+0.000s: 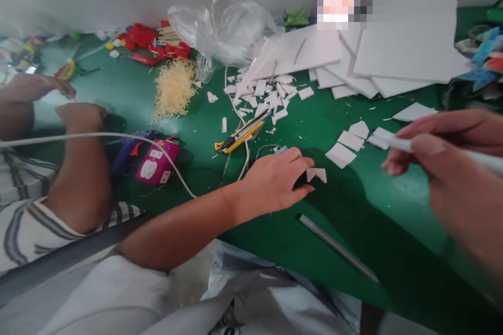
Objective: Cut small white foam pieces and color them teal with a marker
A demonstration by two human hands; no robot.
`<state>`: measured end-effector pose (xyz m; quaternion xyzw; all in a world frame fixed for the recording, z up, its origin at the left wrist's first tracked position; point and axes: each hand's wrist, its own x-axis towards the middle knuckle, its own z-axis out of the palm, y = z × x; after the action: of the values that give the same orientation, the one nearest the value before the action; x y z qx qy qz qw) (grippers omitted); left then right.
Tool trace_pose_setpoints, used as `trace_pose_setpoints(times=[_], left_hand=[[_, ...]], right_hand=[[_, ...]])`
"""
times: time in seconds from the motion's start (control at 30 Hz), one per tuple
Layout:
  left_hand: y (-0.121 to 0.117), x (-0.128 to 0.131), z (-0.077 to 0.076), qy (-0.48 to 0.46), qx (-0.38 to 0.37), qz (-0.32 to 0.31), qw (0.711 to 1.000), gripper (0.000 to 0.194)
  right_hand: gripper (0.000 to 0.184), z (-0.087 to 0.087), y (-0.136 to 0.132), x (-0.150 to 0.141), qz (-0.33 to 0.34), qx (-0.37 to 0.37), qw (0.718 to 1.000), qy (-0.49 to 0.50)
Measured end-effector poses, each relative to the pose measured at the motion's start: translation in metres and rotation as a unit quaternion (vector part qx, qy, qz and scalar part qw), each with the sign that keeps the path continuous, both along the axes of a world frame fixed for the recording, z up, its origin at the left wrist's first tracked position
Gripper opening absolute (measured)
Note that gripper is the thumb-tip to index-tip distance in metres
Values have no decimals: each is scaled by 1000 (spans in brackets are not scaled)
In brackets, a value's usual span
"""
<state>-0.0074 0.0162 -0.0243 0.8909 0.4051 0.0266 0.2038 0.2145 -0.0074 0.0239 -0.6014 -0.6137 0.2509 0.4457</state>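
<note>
Over the green table, my left hand (277, 180) reaches with thumb and forefinger apart around a small notched piece of white foam board (316, 174); whether it touches the piece I cannot tell. My right hand (451, 167), partly blurred, grips a slim white pen-shaped tool (481, 159) with its tip pointing left. Just beyond that tip lie several cut white foam squares (351, 140). A yellow and black utility knife (241, 133) rests behind my left wrist, its blade toward a heap of foam scraps (271, 97). Nearer me lies a grey metal rod (338, 248).
White foam sheets (408, 36) are stacked at the back beside a clear plastic bag (236, 26). Left of the knife are pale shredded strips (175, 89) and a magenta power socket block (158, 161) with a white cable (118, 135). Another person's arms (78, 152) rest at far left.
</note>
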Motion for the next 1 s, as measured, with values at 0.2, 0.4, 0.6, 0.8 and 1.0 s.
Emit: trace_pose_setpoints(times=[0.2, 0.4, 0.6, 0.8, 1.0], left_hand=[[0, -3, -3, -19, 9, -11, 1000, 22], [2, -3, -8, -48, 22, -2, 999, 30], [7, -3, -15, -69, 41, -4, 997, 23], [7, -3, -19, -95, 66, -14, 993, 22], [6, -2, -19, -119, 60, -8, 991, 28]], right_hand=[[20, -25, -3, -12, -65, -162, 971, 162], [24, -46, -7, -10, -44, -192, 973, 116], [24, -45, -13, -10, -69, -242, 963, 93], [11, -32, -19, -18, -74, -246, 960, 108], [19, -35, -17, -13, -92, -248, 961, 82]])
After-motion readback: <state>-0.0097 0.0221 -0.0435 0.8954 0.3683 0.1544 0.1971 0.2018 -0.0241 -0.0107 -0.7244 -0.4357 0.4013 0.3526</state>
